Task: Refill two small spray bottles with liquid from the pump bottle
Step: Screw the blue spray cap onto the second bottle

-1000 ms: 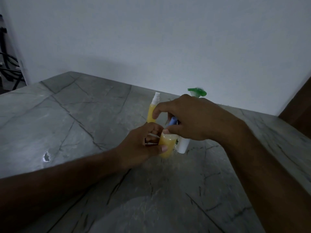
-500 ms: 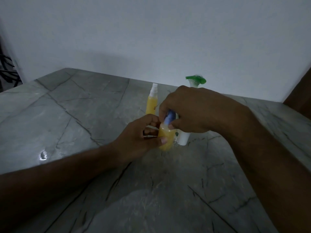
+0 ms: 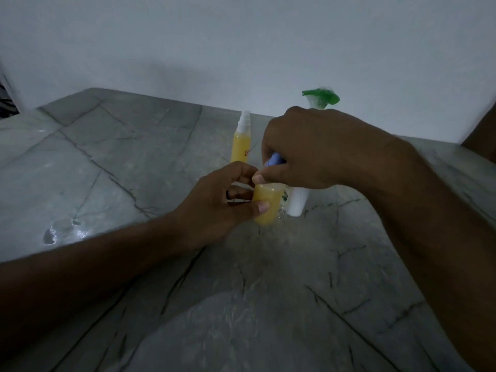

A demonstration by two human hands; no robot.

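— While the left hand (image 3: pixel 214 208) wraps its fingers and thumb round the small spray bottle (image 3: pixel 267 204), what does the head view show of the other one?
— The right hand (image 3: pixel 316 149) sits over the top of that same bottle, fingers curled down and pinching its blue cap (image 3: pixel 275 159); the thumb tip touches the bottle's shoulder. How much of the cap is seated cannot be told, since the fingers hide most of it
— Where does the bottle stand?
— It is upright, near the middle of the grey marble table (image 3: pixel 134 162), filled with yellow liquid; whether its base touches the stone cannot be told
— And the other things?
— A second small spray bottle (image 3: pixel 240 140), also yellow, with a white spray head, stands free just behind the left hand's knuckles, untouched. The pump bottle (image 3: pixel 298 202), white below with a green pump head (image 3: pixel 320 95) showing above the right hand's knuckles, stands just beside the held bottle on its right; the right hand covers its middle
— Anything else on the stone?
— A small wet patch (image 3: pixel 51 234) glints well off to the left, near the left forearm. Behind the table rises a plain pale wall (image 3: pixel 241 49)
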